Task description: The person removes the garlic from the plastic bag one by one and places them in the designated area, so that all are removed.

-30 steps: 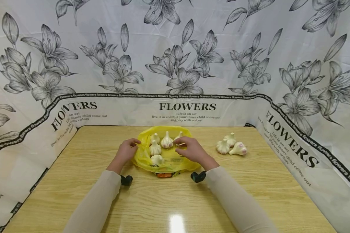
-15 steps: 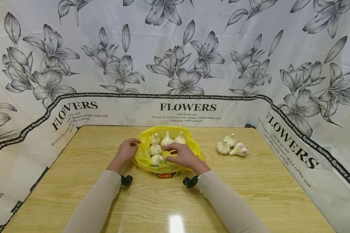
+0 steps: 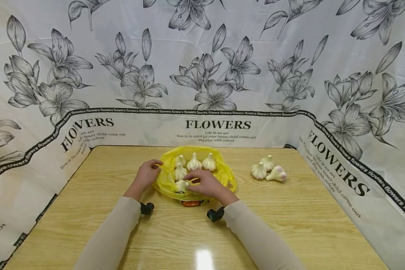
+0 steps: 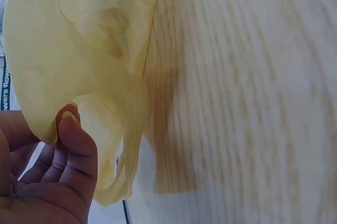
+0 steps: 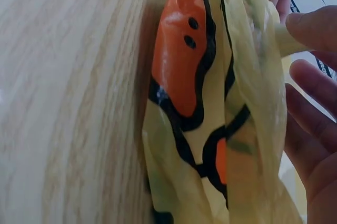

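Note:
A yellow plastic bag [image 3: 165, 189] lies spread with its mouth up, several garlic bulbs [image 3: 194, 162] standing inside it. My left hand [image 3: 146, 175] pinches the bag's left rim between thumb and fingers, seen closely in the left wrist view [image 4: 58, 171]. Over the front of the bag's mouth is my right hand [image 3: 204, 183], thumb and fingers apart around the stem side of the front garlic bulb [image 3: 181, 185]. In the right wrist view, the thumb [image 5: 313, 26] appears at a pale stem [image 5: 287, 40]; the bag wall hides the bulb itself.
Three garlic bulbs [image 3: 259, 171] lie grouped on the wooden table [image 3: 290, 217], right of the bag. White flower-printed cloth [image 3: 219, 129] rises behind the table and along both sides. Dark camera mounts [image 3: 215, 214] sit under both wrists.
My right hand has moved left and toward me, from the back right garlic bulb to the front left one. The left hand stays at the bag's rim.

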A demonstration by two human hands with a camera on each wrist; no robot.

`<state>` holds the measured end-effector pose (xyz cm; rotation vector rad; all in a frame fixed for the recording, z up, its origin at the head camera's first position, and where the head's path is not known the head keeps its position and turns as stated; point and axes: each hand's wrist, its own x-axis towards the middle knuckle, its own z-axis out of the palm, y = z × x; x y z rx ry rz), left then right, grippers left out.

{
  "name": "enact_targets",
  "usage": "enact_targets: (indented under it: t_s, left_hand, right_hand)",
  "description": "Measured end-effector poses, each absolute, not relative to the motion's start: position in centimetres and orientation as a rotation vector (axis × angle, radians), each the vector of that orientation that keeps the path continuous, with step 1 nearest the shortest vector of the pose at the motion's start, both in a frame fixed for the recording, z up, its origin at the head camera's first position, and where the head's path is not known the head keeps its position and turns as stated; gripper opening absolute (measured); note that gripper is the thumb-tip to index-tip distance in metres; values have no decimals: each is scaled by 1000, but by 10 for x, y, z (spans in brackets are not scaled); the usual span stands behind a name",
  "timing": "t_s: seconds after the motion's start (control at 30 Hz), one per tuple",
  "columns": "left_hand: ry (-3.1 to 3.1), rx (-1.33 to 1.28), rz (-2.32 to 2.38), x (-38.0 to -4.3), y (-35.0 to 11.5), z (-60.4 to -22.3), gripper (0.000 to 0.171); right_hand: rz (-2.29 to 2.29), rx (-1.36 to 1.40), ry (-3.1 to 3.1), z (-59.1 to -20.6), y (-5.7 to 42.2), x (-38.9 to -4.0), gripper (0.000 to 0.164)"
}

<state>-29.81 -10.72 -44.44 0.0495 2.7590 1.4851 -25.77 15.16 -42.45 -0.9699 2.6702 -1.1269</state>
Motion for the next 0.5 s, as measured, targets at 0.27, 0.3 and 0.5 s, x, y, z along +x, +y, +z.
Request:
enact_targets:
  t_s: [0.27,0.3,0.5]
  left_hand:
    - [2757,49,1483,-298,-105,-440,27]
    - [2760,54,1482,-298,-105,-440,27]
    - [2774,82,1471,-297,-104,-440,27]
  right_hand:
    - [-1096,-945,2694,-427,149,-258,25]
    - [-1097,-928,2698,-427,148,-257,24]
    - [-1120,-851,2720,-426,146,-255,25]
